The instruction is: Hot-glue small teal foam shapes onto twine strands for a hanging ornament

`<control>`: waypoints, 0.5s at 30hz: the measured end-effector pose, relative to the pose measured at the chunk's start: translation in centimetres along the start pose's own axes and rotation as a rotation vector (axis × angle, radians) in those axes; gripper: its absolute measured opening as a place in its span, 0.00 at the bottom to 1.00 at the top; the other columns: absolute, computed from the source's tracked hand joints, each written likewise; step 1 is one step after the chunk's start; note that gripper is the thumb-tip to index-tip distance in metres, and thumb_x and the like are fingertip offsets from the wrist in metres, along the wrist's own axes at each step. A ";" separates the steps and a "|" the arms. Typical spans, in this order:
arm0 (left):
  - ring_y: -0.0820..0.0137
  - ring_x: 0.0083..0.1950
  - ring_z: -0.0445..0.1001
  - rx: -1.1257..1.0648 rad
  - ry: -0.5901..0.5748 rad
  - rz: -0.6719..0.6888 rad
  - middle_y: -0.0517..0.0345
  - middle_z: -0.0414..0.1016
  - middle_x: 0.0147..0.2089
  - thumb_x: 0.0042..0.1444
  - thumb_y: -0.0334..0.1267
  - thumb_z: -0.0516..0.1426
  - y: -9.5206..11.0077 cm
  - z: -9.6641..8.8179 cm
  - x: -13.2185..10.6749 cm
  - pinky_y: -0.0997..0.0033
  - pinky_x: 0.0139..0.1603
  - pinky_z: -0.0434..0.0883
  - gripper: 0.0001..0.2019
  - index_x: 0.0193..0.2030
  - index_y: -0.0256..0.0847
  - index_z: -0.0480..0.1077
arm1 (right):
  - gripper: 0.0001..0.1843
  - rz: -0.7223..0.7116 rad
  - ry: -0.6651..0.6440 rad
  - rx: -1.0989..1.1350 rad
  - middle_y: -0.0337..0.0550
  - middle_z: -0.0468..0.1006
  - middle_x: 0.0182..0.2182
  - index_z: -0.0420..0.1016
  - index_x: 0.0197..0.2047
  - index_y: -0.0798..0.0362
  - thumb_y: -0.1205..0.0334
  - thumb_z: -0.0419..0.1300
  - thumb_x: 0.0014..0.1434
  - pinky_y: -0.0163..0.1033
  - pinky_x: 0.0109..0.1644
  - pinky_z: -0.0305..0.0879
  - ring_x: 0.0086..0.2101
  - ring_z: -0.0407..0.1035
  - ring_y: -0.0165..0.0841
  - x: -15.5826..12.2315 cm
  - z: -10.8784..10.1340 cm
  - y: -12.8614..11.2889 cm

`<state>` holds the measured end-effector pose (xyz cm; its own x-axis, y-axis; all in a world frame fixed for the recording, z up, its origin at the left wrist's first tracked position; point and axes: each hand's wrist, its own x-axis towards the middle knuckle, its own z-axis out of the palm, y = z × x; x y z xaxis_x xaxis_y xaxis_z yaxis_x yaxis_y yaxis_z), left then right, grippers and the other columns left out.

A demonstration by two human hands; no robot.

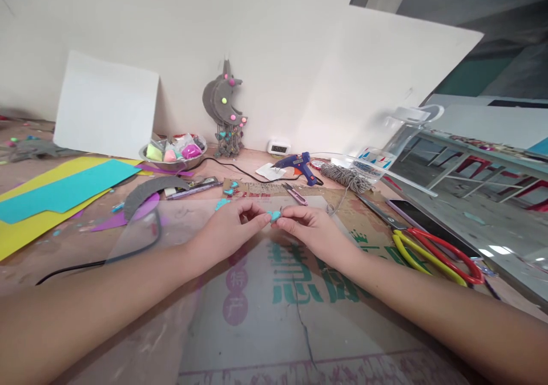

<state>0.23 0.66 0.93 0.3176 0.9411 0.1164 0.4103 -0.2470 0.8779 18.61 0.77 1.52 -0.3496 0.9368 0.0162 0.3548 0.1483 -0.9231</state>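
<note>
Both of my hands meet over a clear plastic sheet (257, 294) laid on printed cardboard. My left hand (233, 225) and my right hand (309, 227) each pinch a small turquoise clay piece (275, 215) between fingertips, held just above the sheet. More small turquoise pieces (230, 191) lie on the cardboard just beyond my left hand. Small purple snips (295, 194) lie close past my right hand.
A blue glue gun (299, 166) and a grey twine bundle (346, 178) sit behind. A metal bowl of clay packets (173, 152) and a grey moon ornament (226, 108) stand by the wall. Scissors with red and yellow handles (432, 254), a phone (422, 219) and coloured paper sheets (60, 194) flank me.
</note>
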 end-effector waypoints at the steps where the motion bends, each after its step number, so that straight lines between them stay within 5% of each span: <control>1: 0.76 0.21 0.62 -0.004 -0.018 -0.020 0.64 0.65 0.22 0.55 0.47 0.53 0.0 0.1 -0.1 0.76 0.21 0.58 0.12 0.29 0.40 0.67 | 0.10 0.007 0.013 0.011 0.33 0.62 0.19 0.73 0.28 0.54 0.55 0.59 0.54 0.31 0.22 0.50 0.20 0.52 0.23 0.0 0.0 -0.1; 11: 0.75 0.25 0.63 0.050 -0.047 0.028 0.63 0.67 0.24 0.54 0.44 0.53 -0.4 0.2 0.1 0.75 0.24 0.58 0.11 0.28 0.38 0.68 | 0.16 -0.029 0.012 -0.075 0.33 0.60 0.17 0.75 0.29 0.54 0.51 0.55 0.57 0.31 0.21 0.46 0.19 0.50 0.23 0.0 -0.4 0.5; 15: 0.75 0.25 0.62 0.057 -0.028 0.056 0.63 0.67 0.25 0.55 0.44 0.52 -0.3 0.1 0.0 0.75 0.25 0.58 0.12 0.28 0.38 0.67 | 0.13 -0.003 0.034 -0.047 0.34 0.67 0.20 0.75 0.31 0.54 0.53 0.57 0.56 0.31 0.23 0.53 0.20 0.56 0.24 -0.1 -0.3 0.4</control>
<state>0.20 0.73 0.62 0.3645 0.9190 0.1504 0.4393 -0.3122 0.8424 19.00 0.87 1.27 -0.3213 0.9464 0.0332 0.3945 0.1656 -0.9039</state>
